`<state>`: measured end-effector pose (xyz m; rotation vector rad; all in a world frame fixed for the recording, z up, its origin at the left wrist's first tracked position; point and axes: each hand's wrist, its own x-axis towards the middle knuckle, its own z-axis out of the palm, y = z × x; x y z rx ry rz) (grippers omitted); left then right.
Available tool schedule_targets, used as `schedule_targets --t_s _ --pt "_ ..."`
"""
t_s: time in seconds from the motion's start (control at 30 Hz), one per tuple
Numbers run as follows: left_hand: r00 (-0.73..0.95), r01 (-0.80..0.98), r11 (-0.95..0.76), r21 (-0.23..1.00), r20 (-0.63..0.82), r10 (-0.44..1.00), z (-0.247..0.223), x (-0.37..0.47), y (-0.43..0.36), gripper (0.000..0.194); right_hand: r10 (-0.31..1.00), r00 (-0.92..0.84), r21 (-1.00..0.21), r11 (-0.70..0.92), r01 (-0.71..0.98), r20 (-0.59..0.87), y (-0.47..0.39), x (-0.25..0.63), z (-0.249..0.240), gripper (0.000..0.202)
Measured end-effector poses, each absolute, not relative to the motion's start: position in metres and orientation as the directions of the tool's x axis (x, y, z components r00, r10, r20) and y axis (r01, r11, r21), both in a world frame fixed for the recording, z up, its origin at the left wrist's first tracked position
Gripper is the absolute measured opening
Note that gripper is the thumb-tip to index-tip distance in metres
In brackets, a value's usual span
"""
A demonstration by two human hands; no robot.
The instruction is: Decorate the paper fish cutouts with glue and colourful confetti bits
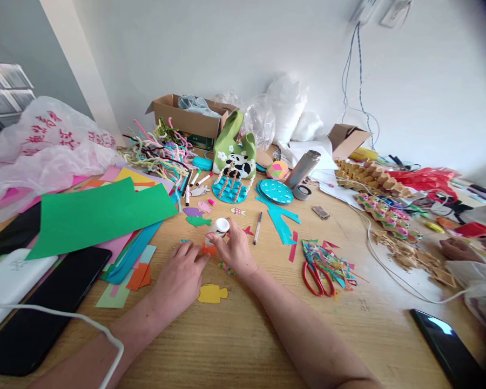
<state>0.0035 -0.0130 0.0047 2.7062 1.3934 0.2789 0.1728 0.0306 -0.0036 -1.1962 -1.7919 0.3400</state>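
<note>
My right hand (238, 251) is closed around a small white bottle (220, 227), tilted with its round end up, above an orange paper cutout (209, 249). My left hand (180, 275) rests on the table with fingers bent together, their tips holding the cutout's left edge. Just below lies a yellow paper fish (213, 293). Beyond my hands are a green paper fish (198, 221), a purple one (193, 212), a pink one (204, 206) and a patterned one (238, 211). A red paper star (248, 231) sits beside my right hand, partly covered.
Red-handled scissors (318, 280) lie by paper scraps (328, 256) at right. A pen (258, 227), steel flask (303, 168) and green panda bag (235, 154) stand or lie beyond. Coloured paper (93, 216) covers the left. Another person's hand (459, 249) shows far right.
</note>
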Motion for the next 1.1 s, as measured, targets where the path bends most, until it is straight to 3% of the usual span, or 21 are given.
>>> schedule_targets --t_s 1.1 --pt "0.565 0.806 -0.574 0.145 0.099 0.819 0.0051 0.0035 -0.0130 0.048 0.844 -0.089 -0.675 0.483 0.558 0.530 0.0305 0.1743 0.0001 0.029"
